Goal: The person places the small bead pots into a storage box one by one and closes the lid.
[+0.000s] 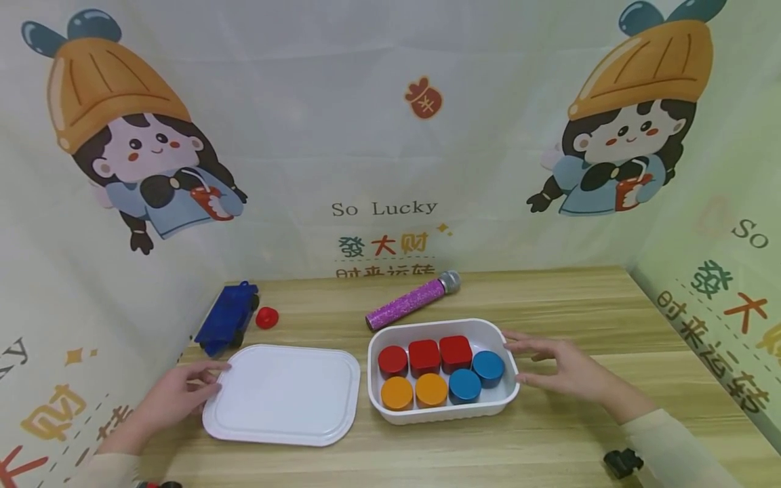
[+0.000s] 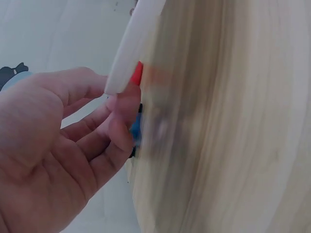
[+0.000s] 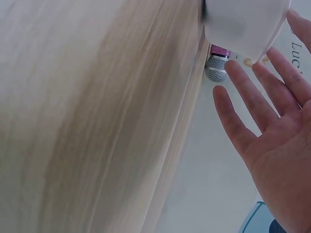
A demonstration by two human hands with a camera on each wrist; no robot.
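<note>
My left hand (image 1: 183, 393) pinches the left edge of a flat white lid (image 1: 283, 396); the left wrist view shows the lid's edge (image 2: 131, 53) between thumb and fingers. Right of the lid stands a white box (image 1: 442, 415), uncovered. Inside are red blocks (image 1: 424, 357), one round and two squarish, two round orange blocks (image 1: 431, 390) and two round blue blocks (image 1: 465, 385). At the box's right end is my right hand (image 1: 564, 369), fingers spread and mostly straight at the rim. The right wrist view shows these fingers (image 3: 248, 92) beside the box wall (image 3: 243, 24).
Behind the box lies a purple glittery microphone (image 1: 409, 303). A blue toy car (image 1: 226, 318) and a small red piece (image 1: 266, 317) are at the back left. Near the right sleeve sits a black object (image 1: 622, 463). Printed cloth (image 1: 293, 135) hangs around the wooden table (image 1: 549, 298).
</note>
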